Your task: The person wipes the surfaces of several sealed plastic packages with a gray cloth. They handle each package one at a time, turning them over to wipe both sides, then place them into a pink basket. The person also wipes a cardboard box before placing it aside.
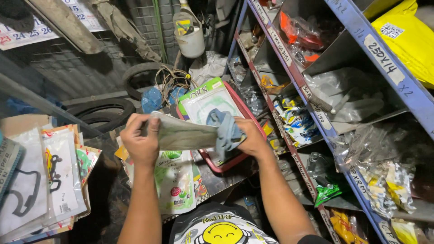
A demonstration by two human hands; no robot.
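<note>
The left hand point(141, 140) grips one end of a flat plastic packet point(183, 134); the right hand point(251, 138) presses a blue-grey cloth point(224, 131) against its other end, above a red tray point(251, 123) beside the shelves point(361, 31).

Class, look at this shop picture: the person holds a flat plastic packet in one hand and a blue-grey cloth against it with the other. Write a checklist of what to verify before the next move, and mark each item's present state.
1. Left hand has a firm grip on the flat packet: ok, fingers wrap over its end.
2. Right hand holds the blue-grey cloth: ok, bunched against the packet.
3. Packet surface clean: cannot tell, it is seen edge-on.
4. Red tray behind the hands has room: not ok, another packet fills it.
5. Shelf on the right is within reach: ok, close beside the right forearm.
</note>
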